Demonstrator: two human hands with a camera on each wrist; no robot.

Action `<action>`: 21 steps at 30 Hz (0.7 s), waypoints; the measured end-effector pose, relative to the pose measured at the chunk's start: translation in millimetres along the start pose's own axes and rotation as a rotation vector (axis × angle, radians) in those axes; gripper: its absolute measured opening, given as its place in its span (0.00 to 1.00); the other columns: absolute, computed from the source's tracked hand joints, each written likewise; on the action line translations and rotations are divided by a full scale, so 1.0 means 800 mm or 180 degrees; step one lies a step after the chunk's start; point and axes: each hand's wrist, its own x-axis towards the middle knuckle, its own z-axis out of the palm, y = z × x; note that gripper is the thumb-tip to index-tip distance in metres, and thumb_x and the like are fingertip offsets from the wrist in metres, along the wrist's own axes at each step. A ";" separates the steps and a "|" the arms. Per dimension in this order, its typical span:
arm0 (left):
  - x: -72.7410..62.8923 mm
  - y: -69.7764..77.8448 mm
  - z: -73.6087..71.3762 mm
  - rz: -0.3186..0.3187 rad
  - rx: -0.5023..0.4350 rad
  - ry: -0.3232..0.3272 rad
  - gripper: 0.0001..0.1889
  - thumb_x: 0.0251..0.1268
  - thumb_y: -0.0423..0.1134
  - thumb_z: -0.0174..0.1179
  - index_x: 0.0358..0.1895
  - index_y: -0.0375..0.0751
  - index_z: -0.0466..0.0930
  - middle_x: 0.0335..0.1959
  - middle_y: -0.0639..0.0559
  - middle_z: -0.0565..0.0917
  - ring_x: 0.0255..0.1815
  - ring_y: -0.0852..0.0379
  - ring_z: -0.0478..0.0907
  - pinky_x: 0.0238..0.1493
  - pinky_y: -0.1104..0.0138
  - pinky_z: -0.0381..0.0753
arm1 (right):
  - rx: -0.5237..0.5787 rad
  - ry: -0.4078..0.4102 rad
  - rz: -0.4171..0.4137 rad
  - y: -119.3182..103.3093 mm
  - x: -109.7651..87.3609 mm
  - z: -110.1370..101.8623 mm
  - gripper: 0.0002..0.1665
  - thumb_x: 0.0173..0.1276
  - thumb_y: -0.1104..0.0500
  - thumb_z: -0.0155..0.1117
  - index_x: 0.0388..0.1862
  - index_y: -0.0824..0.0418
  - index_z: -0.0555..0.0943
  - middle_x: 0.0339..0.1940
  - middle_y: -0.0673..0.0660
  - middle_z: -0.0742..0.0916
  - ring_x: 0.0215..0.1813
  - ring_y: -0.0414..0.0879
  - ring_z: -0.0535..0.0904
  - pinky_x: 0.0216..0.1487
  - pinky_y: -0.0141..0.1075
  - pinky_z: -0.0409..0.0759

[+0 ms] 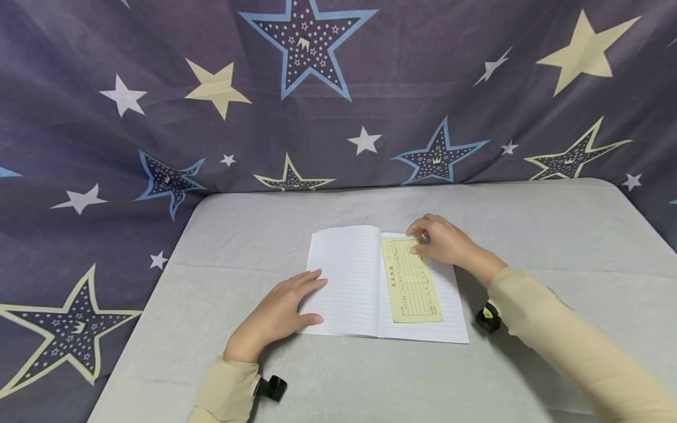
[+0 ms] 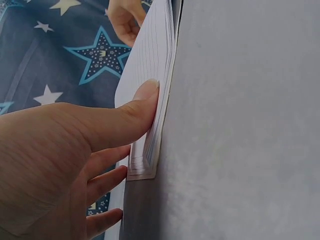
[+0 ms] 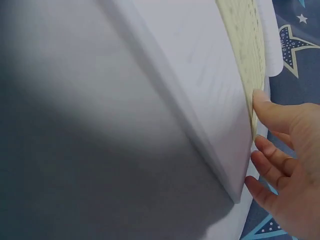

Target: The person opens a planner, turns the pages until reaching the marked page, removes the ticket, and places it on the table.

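A lined notebook (image 1: 344,282) lies spread flat on the table. On its right page rests a yellow printed slip (image 1: 415,288), a form with a ruled grid. My right hand (image 1: 441,238) is at the slip's top end and pinches its edge; in the right wrist view the thumb (image 3: 270,111) lies on the yellow paper with the index fingertip at its edge. My left hand (image 1: 282,308) rests against the notebook's left side with fingers extended. The left wrist view shows its thumb (image 2: 137,110) on the lower edge of the stacked pages.
The grey-covered table (image 1: 238,235) extends around the notebook. Behind it and along the left hangs a dark curtain (image 1: 328,129) printed with stars. A black wrist-worn device (image 1: 272,388) is by the left sleeve, and another device (image 1: 488,318) by the right one.
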 end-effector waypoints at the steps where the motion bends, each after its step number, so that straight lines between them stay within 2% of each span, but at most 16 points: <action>1: 0.000 0.000 0.000 -0.0002 0.0000 0.0000 0.37 0.57 0.46 0.72 0.71 0.41 0.71 0.75 0.46 0.64 0.75 0.42 0.59 0.72 0.45 0.58 | 0.0010 -0.0030 -0.0003 0.001 0.002 0.000 0.23 0.56 0.60 0.78 0.50 0.66 0.83 0.38 0.58 0.82 0.40 0.51 0.76 0.46 0.46 0.77; 7: 0.000 -0.001 0.001 0.0000 0.0019 0.0007 0.38 0.57 0.46 0.72 0.71 0.41 0.71 0.75 0.46 0.64 0.75 0.42 0.59 0.72 0.45 0.58 | 0.0178 -0.0212 0.0070 0.000 0.009 -0.004 0.22 0.56 0.62 0.78 0.49 0.68 0.83 0.35 0.57 0.83 0.38 0.50 0.74 0.45 0.45 0.75; 13: 0.000 -0.001 0.001 0.0027 0.0012 0.0016 0.37 0.57 0.46 0.72 0.70 0.41 0.71 0.75 0.45 0.64 0.75 0.42 0.59 0.72 0.46 0.58 | 0.0246 -0.0271 0.0237 -0.005 0.008 -0.003 0.18 0.58 0.64 0.76 0.47 0.64 0.83 0.36 0.54 0.86 0.37 0.47 0.76 0.44 0.43 0.76; 17: 0.000 -0.001 0.001 0.0012 0.0003 0.0012 0.37 0.57 0.46 0.72 0.70 0.41 0.71 0.75 0.46 0.64 0.75 0.42 0.59 0.72 0.45 0.58 | 0.0212 -0.0187 0.0261 -0.003 0.002 -0.005 0.10 0.63 0.65 0.71 0.43 0.62 0.83 0.33 0.53 0.84 0.34 0.47 0.74 0.39 0.42 0.75; 21: 0.000 -0.001 0.001 -0.0016 -0.0005 -0.0001 0.37 0.57 0.46 0.72 0.71 0.41 0.71 0.75 0.46 0.64 0.75 0.42 0.59 0.73 0.45 0.57 | 0.0174 0.0032 0.0219 0.014 -0.007 -0.014 0.06 0.67 0.66 0.67 0.42 0.61 0.84 0.33 0.53 0.85 0.33 0.46 0.75 0.37 0.42 0.75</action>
